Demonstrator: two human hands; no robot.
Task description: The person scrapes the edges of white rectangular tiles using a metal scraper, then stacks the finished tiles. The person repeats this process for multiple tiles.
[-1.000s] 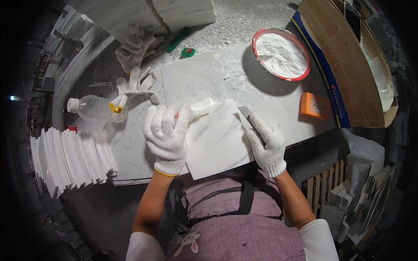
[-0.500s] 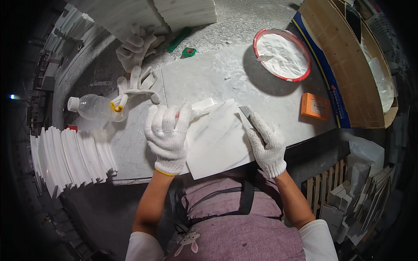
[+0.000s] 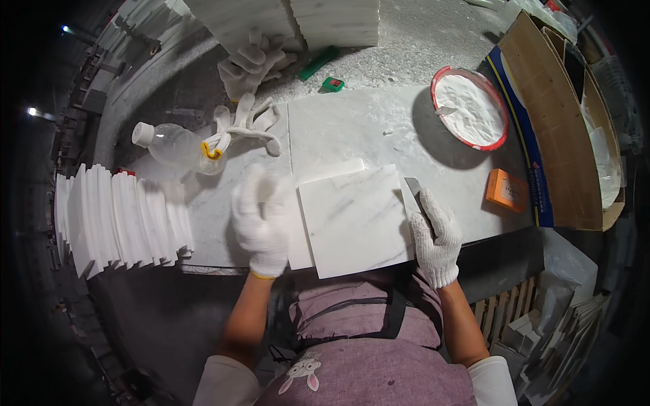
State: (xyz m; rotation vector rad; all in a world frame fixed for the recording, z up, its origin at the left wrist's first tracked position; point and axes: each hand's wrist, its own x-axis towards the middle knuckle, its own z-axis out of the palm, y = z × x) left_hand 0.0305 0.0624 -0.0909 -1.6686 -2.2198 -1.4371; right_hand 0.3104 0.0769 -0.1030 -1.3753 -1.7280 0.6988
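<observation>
White veined tile [image 3: 357,223] overlaps another tile [image 3: 299,250].
At three o'clock, right hand [image 3: 435,237] pinches a grey blade [image 3: 413,188]; at nine o'clock, left hand [image 3: 263,227] is blurred, its grip I cannot tell.

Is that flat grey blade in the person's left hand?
No, the gloved right hand holds the flat grey blade, just beside the right edge of the white tile.

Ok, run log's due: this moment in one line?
left hand: blurred, beside overlapping tiles; right hand: holding flat gray tool; red-rimmed bowl: white powder
</observation>
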